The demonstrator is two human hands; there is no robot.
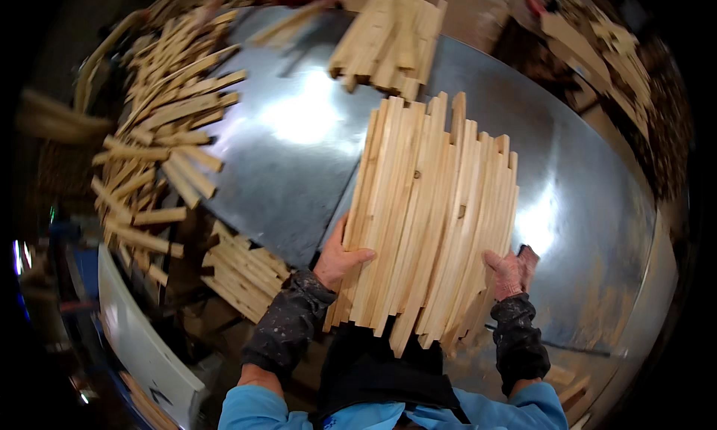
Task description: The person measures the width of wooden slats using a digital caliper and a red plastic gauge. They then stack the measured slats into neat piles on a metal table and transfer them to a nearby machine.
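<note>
1. While both hands press in from the sides, a bundle of slats (pixel 433 213) lies flat on the steel tabletop (pixel 299 176), at its near edge, right before the person.
2. Left hand (pixel 337 257): grip spread against the bundle's left flank, thumb on top, fingers reaching over the outer slats; it holds the bundle rather than any one slat.
3. Right hand (pixel 508 271): grip flat against the right flank, fingers curled on the outer slats, pushing inward.
4. Bundle, long axis: runs from the person away, tilted slightly rightward at the far end. Slats lie side by side, near-parallel.
5. Progress, as judged: sides are gathered close; both ends are ragged and stepped, so squaring the ends looks undone.
6. Second bundle (pixel 392 38): smaller, at the tabletop's far edge, well apart, also ragged.
7. Loose slats (pixel 160 131): a large jumbled heap left of the tabletop, pointing many ways.
8. Low stack (pixel 243 269): below the tabletop's left edge, near the left forearm.
</note>
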